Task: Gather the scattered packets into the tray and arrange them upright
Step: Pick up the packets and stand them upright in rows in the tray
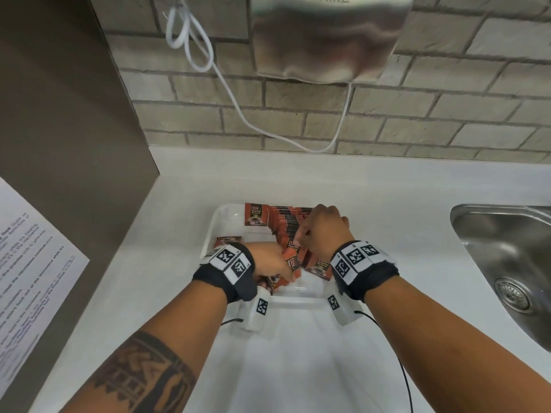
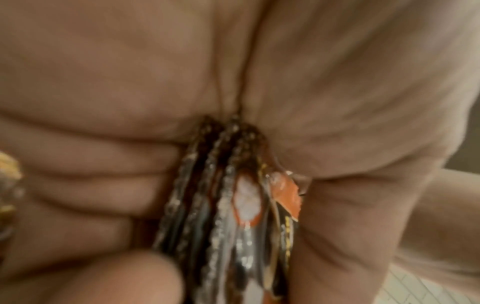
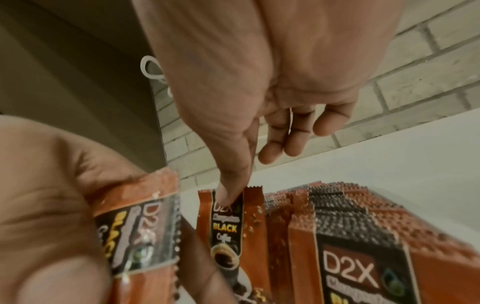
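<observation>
Left hand (image 1: 269,260): grip closed round a bundle of packets (image 2: 233,216).
Right hand (image 1: 323,231): pinched one packet (image 3: 228,224), "D2X BLACK Coffee".
Beside: sink (image 1: 504,263); hand dryer (image 1: 328,37), "AIKE".

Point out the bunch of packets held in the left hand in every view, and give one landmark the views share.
Head: the bunch of packets sits low centre, over the tray, in the left hand.
Left wrist: seen edge-on, centre bottom.
Right wrist: lower left, beside the right hand.
Shared landmark: the brick wall in head and right wrist views.
</observation>
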